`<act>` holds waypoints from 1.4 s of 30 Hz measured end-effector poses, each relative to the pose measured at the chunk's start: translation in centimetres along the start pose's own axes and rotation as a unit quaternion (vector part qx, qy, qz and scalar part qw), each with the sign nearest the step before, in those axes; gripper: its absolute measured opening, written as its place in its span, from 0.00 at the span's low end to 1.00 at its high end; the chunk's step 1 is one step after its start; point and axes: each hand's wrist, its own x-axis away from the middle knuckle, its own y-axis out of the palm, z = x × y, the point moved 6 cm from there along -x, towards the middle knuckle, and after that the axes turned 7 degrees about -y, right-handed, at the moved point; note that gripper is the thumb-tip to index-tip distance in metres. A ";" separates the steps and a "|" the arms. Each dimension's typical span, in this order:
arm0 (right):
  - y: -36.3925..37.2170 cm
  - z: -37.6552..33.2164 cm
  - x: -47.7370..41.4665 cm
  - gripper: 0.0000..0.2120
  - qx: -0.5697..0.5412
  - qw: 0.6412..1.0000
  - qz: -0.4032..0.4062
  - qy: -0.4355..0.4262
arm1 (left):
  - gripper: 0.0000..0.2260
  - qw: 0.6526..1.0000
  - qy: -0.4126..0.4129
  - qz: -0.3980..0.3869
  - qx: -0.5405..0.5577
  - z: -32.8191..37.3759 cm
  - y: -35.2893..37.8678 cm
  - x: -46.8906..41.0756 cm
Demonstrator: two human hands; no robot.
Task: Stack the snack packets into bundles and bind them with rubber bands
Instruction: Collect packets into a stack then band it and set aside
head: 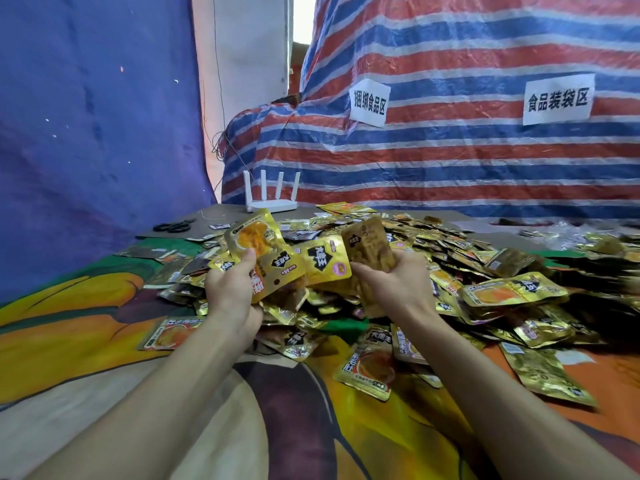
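Note:
A big heap of gold snack packets (450, 271) covers the middle and right of the table. My left hand (230, 289) grips a fanned bunch of gold packets (263, 251), thumb on top, held above the heap's near edge. My right hand (391, 282) holds a brownish see-through packet (369, 244) upright, just right of the bunch. Another gold packet (323, 263) shows between the two hands. No rubber bands are visible.
The table wears a colourful printed cloth (104, 341). Loose packets (370, 372) lie near my forearms. Black scissors (173, 226) and a white router (272, 199) sit at the back left. A striped tarp (450, 150) with paper signs hangs behind.

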 end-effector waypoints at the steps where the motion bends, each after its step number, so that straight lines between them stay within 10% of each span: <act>1: 0.6 0.0 0.2 0.05 -0.048 0.998 -0.029 0.024 | 0.13 1.000 -0.003 -0.001 0.018 0.0 0.0 0.0; 7: 3.9 0.1 1.7 0.04 -0.271 0.947 -0.087 0.145 | 0.14 0.998 0.034 0.018 -0.052 -0.5 0.2 0.5; 14: 5.8 -0.4 2.6 0.25 -0.276 0.948 -0.106 0.117 | 0.12 0.972 0.165 0.001 -0.168 -0.1 0.9 0.7; 19: 3.3 0.0 1.8 0.04 -0.154 0.988 -0.008 -0.001 | 0.12 0.971 0.087 -0.137 -0.175 -0.9 2.1 1.3; 27: 1.1 -0.3 1.2 0.12 -0.164 0.985 0.029 -0.038 | 0.18 0.895 0.132 -0.304 -0.299 -1.6 4.4 4.5; 42: 3.3 -0.5 2.0 0.16 -0.183 0.982 -0.040 -0.035 | 0.08 0.929 0.004 -0.317 -0.191 -2.6 4.2 5.2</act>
